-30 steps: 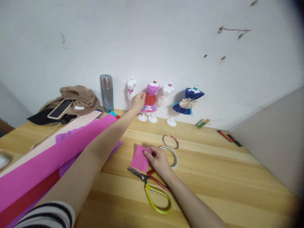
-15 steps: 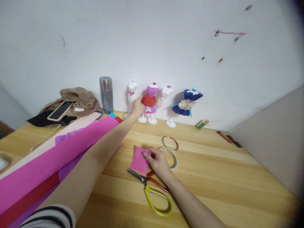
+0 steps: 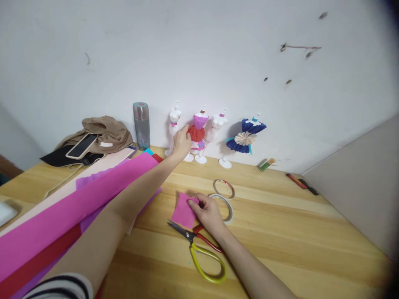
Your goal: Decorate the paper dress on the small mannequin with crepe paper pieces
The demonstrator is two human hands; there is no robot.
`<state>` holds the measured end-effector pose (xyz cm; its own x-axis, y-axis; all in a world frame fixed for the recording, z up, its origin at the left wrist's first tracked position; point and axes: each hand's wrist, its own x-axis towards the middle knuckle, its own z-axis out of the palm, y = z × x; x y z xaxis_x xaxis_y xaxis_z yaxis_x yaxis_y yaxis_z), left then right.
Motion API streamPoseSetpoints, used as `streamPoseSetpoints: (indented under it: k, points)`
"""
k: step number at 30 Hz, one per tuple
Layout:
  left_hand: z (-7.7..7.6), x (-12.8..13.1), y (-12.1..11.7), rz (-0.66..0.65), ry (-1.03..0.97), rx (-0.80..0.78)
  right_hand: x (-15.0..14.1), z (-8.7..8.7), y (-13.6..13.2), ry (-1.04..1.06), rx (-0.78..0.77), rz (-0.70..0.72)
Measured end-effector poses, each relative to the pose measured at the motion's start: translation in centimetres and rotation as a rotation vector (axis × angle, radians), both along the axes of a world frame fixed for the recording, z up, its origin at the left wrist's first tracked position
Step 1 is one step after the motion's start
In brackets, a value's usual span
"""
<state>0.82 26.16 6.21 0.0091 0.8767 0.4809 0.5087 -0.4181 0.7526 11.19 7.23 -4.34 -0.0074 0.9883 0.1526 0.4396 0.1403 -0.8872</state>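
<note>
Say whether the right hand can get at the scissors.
Probably yes: the scissors lie close by, yellow handle uncovered, though the right hand might first have to release the pink piece.

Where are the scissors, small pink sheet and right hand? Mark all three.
Scissors (image 3: 190,236): head view, on the pivot.
Small pink sheet (image 3: 183,211): head view, on its middle.
Right hand (image 3: 210,212): head view, on its back.

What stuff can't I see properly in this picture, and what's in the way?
All in the head view:
- Left hand: some fingertips are hidden by the hand itself, so its grip on the red puff is unclear.
- White ring: partly covered by the right hand.
- White thing: cut off by the picture's left edge.
- Green-and-orange item: any print is too small and blurred.
</note>
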Motion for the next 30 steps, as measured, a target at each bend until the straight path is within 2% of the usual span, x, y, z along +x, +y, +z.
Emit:
streamPoseSetpoints:
  k: [7, 12, 14, 16, 19, 21, 25, 30]
  points:
    - [0.5, -2.0, -0.8, -0.027, -0.195, -0.032, 0.0, 0.0, 0.0, -0.011, 0.018, 0.01]
    - [1.8, -3.2, -2.4, -0.007, -0.199, -0.119, 0.0, 0.1, 0.0, -0.008, 0.03, 0.016]
    - [1.9, -3.5, -3.9, -0.044, -0.153, -0.162, 0.0, 0.2, 0.0, 0.011, 0.033, 0.018]
    - [1.6, -3.6, -6.0, -0.146, -0.083, -0.198, 0.0, 0.3, 0.0, 0.03, 0.035, 0.026]
    - [0.5, -4.0, -9.8, -0.343, 0.078, -0.297, 0.0, 0.4, 0.0, 0.037, 0.043, 0.033]
    - [-0.5, -4.3, -12.3, -0.425, 0.216, -0.303, 0.1, 0.6, 0.0, 0.038, 0.052, 0.033]
    - [-1.9, -5.2, -15.9, -0.446, 0.452, -0.304, 0.2, 1.3, -0.1, 0.029, 0.074, 0.047]
    - [-2.7, -7.0, -18.2, -0.398, 0.591, -0.209, -0.6, 2.7, -1.0, -0.012, 0.1, 0.092]
